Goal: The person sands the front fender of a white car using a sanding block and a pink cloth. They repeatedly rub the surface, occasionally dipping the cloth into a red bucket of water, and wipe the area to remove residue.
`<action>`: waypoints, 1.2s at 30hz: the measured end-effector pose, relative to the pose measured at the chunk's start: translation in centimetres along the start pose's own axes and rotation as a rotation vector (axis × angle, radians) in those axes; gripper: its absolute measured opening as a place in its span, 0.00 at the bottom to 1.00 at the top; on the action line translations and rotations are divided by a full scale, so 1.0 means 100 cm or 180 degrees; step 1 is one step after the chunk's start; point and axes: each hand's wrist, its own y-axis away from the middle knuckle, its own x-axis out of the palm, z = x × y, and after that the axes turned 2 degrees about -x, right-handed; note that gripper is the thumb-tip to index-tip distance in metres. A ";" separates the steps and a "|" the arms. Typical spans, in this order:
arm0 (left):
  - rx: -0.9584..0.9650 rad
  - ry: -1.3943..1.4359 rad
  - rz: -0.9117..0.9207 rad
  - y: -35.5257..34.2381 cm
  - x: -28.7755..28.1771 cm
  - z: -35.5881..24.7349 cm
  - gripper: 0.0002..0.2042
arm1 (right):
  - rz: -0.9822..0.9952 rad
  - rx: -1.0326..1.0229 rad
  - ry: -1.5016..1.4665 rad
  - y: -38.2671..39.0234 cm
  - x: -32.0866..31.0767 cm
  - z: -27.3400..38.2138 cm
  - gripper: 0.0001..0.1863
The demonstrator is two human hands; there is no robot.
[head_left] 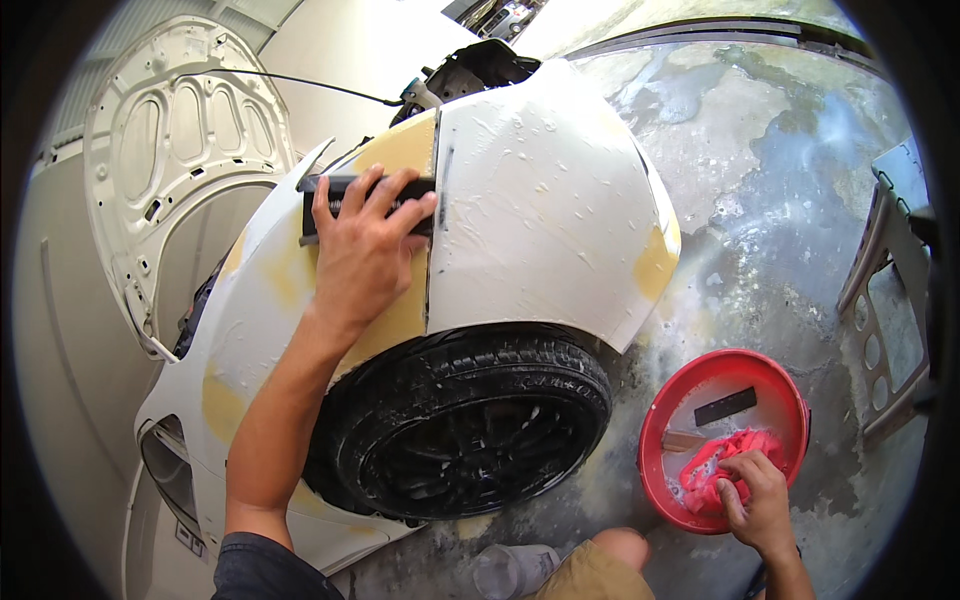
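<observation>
My left hand [365, 245] is wrapped over a black sanding block [312, 212], pressed to the car's fender [285, 300]. White and yellowish patches cover that panel, and the block sits just left of the seam with the white bumper [540, 210]. Milky drops and streaks wet the bumper. At the lower right, my right hand [758, 500] reaches into a red bucket [650, 430] with its fingers closed on a wet pink cloth [705, 472]. Beside the cloth in the bucket's cloudy water are a flat black block [725, 405] and a small brown piece [684, 440].
A black tyre and wheel [370, 430] sit below the fender. The raised hood [125, 205] stands at the left. A translucent grey container [505, 572] is by my knee [622, 548]. At the right edge stands a grey slotted frame [905, 300] on the stained concrete floor [690, 180].
</observation>
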 end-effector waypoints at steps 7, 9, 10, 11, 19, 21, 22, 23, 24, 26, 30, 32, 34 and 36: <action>-0.0137 -0.0124 -0.0008 -0.061 0.028 0.032 0.18 | -0.0049 0.0066 0.0062 0.001 0.002 0.000 0.12; 0.0115 -0.0172 -0.0261 -0.031 0.015 0.015 0.17 | -0.0089 0.0032 0.0094 0.001 0.002 0.001 0.12; 0.0129 -0.0057 -0.0244 -0.007 0.006 0.001 0.15 | -0.0065 -0.0003 0.0034 0.001 0.002 0.001 0.12; -0.0054 -0.0073 0.0009 0.010 -0.001 -0.009 0.14 | -0.0062 0.0001 0.0103 0.001 0.002 0.001 0.12; 0.0099 0.0034 -0.0150 -0.006 -0.012 -0.004 0.13 | 0.0021 0.0046 0.0147 0.001 0.004 0.002 0.11; 0.0197 0.0073 0.0043 0.000 -0.013 -0.002 0.14 | -0.0057 -0.0065 0.0266 0.002 0.005 0.002 0.11; 0.0172 0.0112 0.0199 0.005 -0.014 -0.002 0.14 | -0.0110 -0.0103 0.0299 0.002 0.005 0.002 0.11; 0.0082 0.0134 0.0461 0.012 -0.015 -0.002 0.14 | -0.0091 -0.0070 0.0251 0.002 0.006 0.002 0.11; 0.0083 0.0160 0.0499 0.014 -0.015 -0.002 0.14 | -0.0071 -0.0032 0.0202 0.002 0.006 0.002 0.11; 0.0368 0.0175 0.0132 0.015 -0.014 0.000 0.14 | -0.0026 0.0046 0.0175 0.003 0.007 0.001 0.11; 0.0408 0.0302 -0.0079 0.005 -0.007 0.008 0.13 | 0.0012 0.0050 0.0348 0.005 0.009 0.000 0.12; 0.0282 0.0277 0.0146 0.010 -0.007 0.008 0.13 | 0.0008 -0.0062 0.0483 0.005 0.009 -0.001 0.12; 0.0197 0.0174 0.0413 0.015 -0.008 0.007 0.13 | -0.0042 -0.0309 0.0517 0.005 0.010 -0.001 0.12; 0.0428 0.0208 0.0057 0.012 -0.009 0.007 0.13 | 0.0046 -0.0048 0.0500 0.005 0.010 -0.002 0.12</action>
